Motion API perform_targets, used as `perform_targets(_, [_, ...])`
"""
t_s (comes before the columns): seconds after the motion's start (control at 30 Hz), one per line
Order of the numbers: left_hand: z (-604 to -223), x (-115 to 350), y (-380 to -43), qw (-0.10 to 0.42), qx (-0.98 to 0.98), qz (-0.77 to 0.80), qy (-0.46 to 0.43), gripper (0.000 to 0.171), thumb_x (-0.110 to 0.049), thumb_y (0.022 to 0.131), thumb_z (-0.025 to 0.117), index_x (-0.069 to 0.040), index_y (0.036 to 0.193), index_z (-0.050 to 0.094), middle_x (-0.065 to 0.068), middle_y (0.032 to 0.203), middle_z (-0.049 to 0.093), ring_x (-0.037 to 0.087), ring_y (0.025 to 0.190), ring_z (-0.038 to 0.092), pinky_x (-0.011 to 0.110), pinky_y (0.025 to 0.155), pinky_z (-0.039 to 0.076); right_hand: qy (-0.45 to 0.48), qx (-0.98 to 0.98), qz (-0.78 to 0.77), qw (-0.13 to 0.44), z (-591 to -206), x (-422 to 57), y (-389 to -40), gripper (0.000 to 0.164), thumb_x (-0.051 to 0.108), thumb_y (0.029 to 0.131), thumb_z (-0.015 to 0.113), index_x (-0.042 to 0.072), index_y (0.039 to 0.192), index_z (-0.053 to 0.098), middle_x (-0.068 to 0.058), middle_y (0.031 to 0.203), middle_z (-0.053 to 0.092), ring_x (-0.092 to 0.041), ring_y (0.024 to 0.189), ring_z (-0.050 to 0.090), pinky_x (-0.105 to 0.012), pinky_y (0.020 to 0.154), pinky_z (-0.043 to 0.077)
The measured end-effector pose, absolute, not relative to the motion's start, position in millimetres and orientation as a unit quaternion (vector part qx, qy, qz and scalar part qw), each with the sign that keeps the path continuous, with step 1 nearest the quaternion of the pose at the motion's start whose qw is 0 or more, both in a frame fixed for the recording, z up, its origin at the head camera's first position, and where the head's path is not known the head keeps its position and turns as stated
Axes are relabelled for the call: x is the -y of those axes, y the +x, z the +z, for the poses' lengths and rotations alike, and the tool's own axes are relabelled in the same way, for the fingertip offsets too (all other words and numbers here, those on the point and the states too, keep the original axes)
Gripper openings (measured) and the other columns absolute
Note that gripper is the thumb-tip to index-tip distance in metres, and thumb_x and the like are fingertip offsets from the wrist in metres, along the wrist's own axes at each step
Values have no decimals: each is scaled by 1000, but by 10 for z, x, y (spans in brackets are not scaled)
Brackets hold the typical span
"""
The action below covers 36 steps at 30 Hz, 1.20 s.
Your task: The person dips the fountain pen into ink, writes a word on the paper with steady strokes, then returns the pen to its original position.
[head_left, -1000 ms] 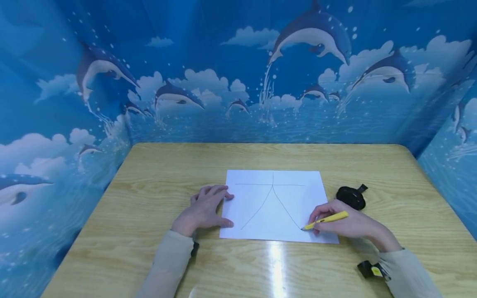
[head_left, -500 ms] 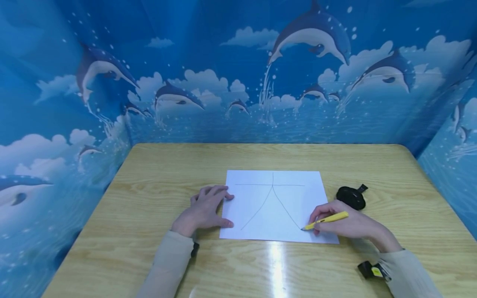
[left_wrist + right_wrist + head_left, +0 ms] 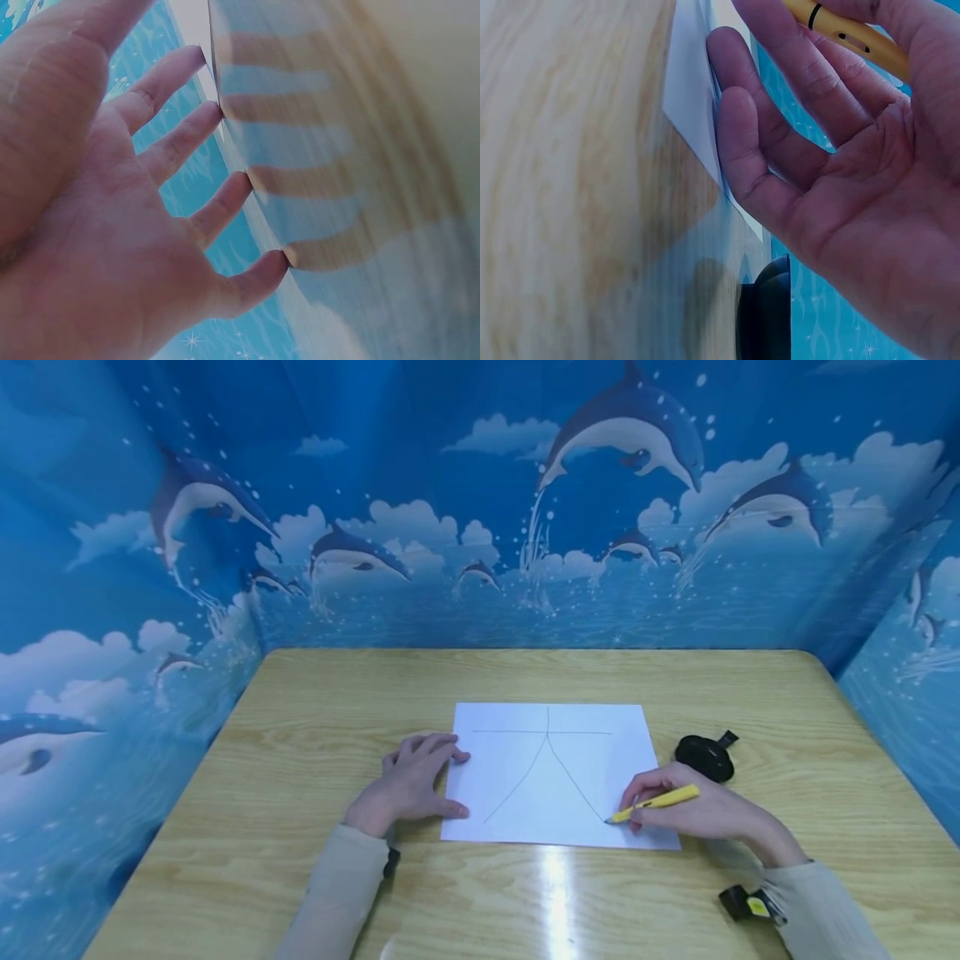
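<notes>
A white sheet of paper (image 3: 517,793) lies on the table, bearing a horizontal line, a short vertical one crossing it and two strokes that spread downward. My left hand (image 3: 408,781) rests at the sheet's left edge, fingers spread; in the left wrist view its fingertips touch the surface. My right hand (image 3: 686,806) pinches a yellow pen (image 3: 667,799) near the sheet's lower right corner. The pen's tip meets the lower end of the right slanting stroke. In the right wrist view, the pen's yellow barrel (image 3: 855,34) shows between thumb and fingers, and the little finger lies against the paper.
A black rounded object with a short tab (image 3: 705,757) lies on the wooden table (image 3: 337,693), just beyond the right hand. Blue curtains with dolphins (image 3: 450,527) stand behind the table and at both sides. A dark device (image 3: 742,903) sits at the right wrist.
</notes>
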<state>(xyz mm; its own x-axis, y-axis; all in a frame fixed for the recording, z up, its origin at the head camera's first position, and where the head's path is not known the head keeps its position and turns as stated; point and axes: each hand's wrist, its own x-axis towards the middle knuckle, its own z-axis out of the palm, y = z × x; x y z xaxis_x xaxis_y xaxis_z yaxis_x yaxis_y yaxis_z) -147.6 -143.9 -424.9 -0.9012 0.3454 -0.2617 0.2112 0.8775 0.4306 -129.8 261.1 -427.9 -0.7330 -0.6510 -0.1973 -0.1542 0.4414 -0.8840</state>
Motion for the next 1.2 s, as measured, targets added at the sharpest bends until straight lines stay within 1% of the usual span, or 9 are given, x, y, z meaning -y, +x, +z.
perform_targets(0.13, [-4249,1441,-1474,168,-954,203,144,72,-47,79,86,-26,142,58,2,166,34,43,153,23,74,116,22,-251,-802,-472,266,-4293,-2610,-1304,10,13,97,68,9,104,73,-6,89,78,-3,68,60,-20,51,41])
perform_targets(0.2, [-4250,1442,-1473,168,-954,203,145,72,-47,79,86,-26,142,58,2,166,34,44,152,23,75,116,23,-252,-801,-476,261,-4297,-2613,-1303,10,12,97,67,8,105,72,-6,89,78,-1,65,56,-20,49,39])
perform_targets(0.27, [-4254,1444,-1471,168,-954,202,145,72,-47,79,86,-26,142,58,2,166,34,44,152,23,74,116,23,-250,-804,-476,252,-4299,-2616,-1296,11,12,97,67,8,106,72,-5,89,78,-3,68,59,-20,54,43])
perform_targets(0.43, [-4252,1445,-1466,168,-954,203,146,72,-47,79,86,-26,142,58,2,166,34,44,152,23,74,116,23,-227,-824,-471,217,-4280,-2616,-1267,13,14,99,66,10,110,72,0,90,78,-16,80,68,-24,71,53])
perform_targets(0.57, [-4254,1448,-1468,166,-953,204,147,72,-46,79,86,-26,143,58,2,166,34,44,152,23,74,116,23,-208,-832,-479,189,-4268,-2624,-1242,15,14,100,65,9,112,70,-2,88,78,-19,79,69,-25,67,54])
perform_targets(0.7, [-4252,1448,-1468,166,-953,207,147,72,-46,79,87,-25,142,58,2,166,34,44,152,23,75,115,23,-209,-826,-494,171,-4276,-2660,-1215,15,12,100,64,7,113,69,-4,87,78,-19,77,70,-26,63,53])
perform_targets(0.9, [-4247,1449,-1469,169,-952,208,146,72,-46,79,86,-25,143,58,2,166,34,44,153,22,75,116,22,-203,-828,-502,144,-4265,-2726,-1146,14,10,101,64,3,111,70,-2,86,78,-17,78,72,-27,66,57])
perform_targets(1.03, [-4246,1449,-1472,174,-952,207,145,72,-47,80,86,-26,143,58,1,167,33,43,153,21,75,116,21,-192,-832,-506,117,-4241,-2773,-1115,16,8,100,65,0,112,68,-6,93,78,-16,83,73,-28,67,59])
perform_targets(1.2, [-4233,1437,-1469,176,-952,207,142,72,-46,80,86,-26,143,58,1,167,33,42,154,20,75,117,20,-187,-848,-487,93,-4183,-2813,-1069,26,9,100,65,2,125,65,-13,109,75,-15,88,70,-27,69,58])
